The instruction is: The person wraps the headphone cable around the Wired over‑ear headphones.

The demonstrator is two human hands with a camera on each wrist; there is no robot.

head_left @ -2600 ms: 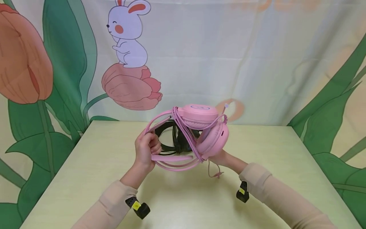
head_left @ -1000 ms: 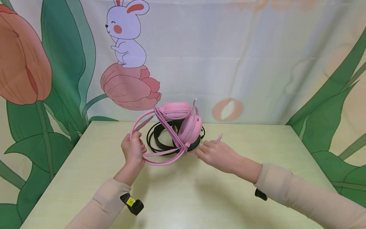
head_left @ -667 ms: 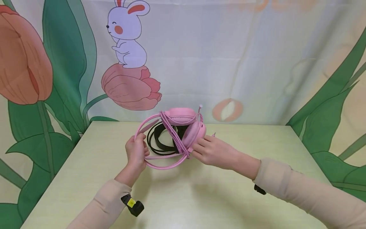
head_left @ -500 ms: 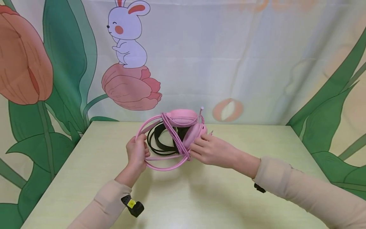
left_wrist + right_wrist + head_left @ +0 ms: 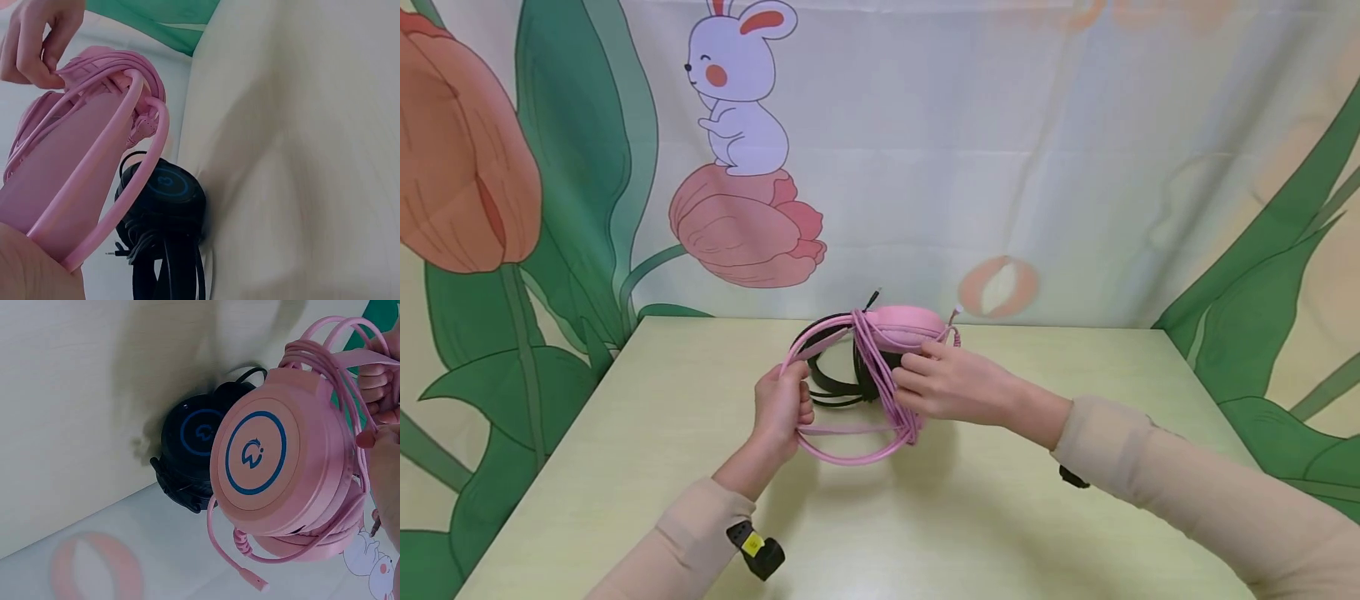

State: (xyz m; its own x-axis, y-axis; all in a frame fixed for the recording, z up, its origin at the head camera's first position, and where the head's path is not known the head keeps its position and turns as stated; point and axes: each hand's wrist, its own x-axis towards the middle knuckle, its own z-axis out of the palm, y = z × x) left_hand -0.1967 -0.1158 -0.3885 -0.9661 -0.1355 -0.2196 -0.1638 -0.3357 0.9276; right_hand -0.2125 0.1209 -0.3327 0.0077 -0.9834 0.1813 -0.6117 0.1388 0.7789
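My left hand (image 5: 781,410) grips the headband of a pink headset (image 5: 912,320) and holds it up above the table. A pink cable (image 5: 874,360) is wound in several turns across the headset, between the ear cups and the band. At those turns, my right hand (image 5: 957,385) pinches the cable, as the left wrist view also shows at the fingertips (image 5: 47,78). The right wrist view shows an ear cup (image 5: 256,453) with a blue ring logo and a microphone boom (image 5: 253,578). In the head view my right hand hides the lower ear cup.
Behind the pink headset, a black headset (image 5: 838,387) with its own bundled cable lies on the table (image 5: 1060,500). Its black plug (image 5: 872,298) sticks up at the back. A printed curtain (image 5: 925,167) hangs behind the table's far edge.
My right hand has gone from beneath the ear cups, out to the right with the cable's plug end, then back onto the wound turns. Lately, the pink headset has come lower and slightly right.
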